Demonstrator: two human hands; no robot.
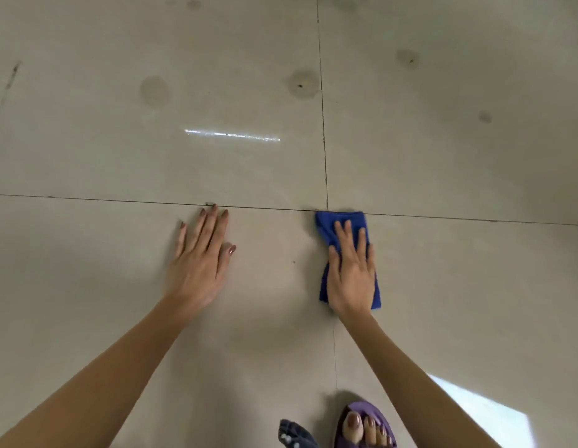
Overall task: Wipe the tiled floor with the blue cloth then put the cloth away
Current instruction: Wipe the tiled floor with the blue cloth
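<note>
A folded blue cloth [332, 226] lies flat on the beige tiled floor [119, 156], just right of where the grout lines cross. My right hand [350, 273] presses flat on top of it, fingers spread, covering its middle; the cloth's far end and near corners stick out. My left hand [202, 257] rests palm down on the bare tile to the left, fingers together and pointing away from me, holding nothing. Its fingertips reach the cross grout line.
Faint round stains [302, 84] mark the far tiles, and a bright light streak [232, 135] reflects on the floor. A foot in a purple sandal [366, 425] and a dark patterned piece of fabric [294, 436] sit at the bottom edge.
</note>
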